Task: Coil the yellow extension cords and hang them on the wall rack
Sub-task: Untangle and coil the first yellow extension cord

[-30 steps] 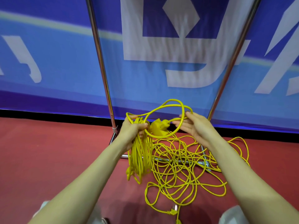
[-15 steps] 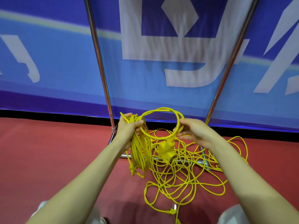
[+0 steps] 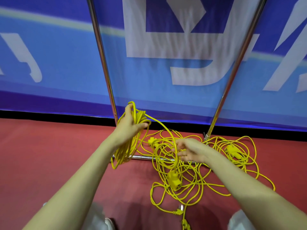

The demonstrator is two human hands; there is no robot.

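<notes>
Head view: left hand (image 3: 131,125) at 10 o'clock grips a part-wound coil (image 3: 127,146), and one strand runs from it to the socket end (image 3: 173,180) at 6. The right hand (image 3: 189,151), near centre, is blurred with fingers loosely spread beside that strand; I cannot tell if it pinches. Most yellow cords (image 3: 196,185) lie tangled on the floor (image 3: 49,155) at 4 to 6 o'clock, nothing is hung, and the rack poles (image 3: 103,55) are cut off at the top, so any hooks are probably out of frame.

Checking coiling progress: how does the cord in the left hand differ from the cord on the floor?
The held cord hangs in tight bunched loops from the left hand; the floor cord sprawls in loose, tangled loops. The held cord forms a narrow bundle; the floor cord spreads wide. Both are yellow.
</notes>
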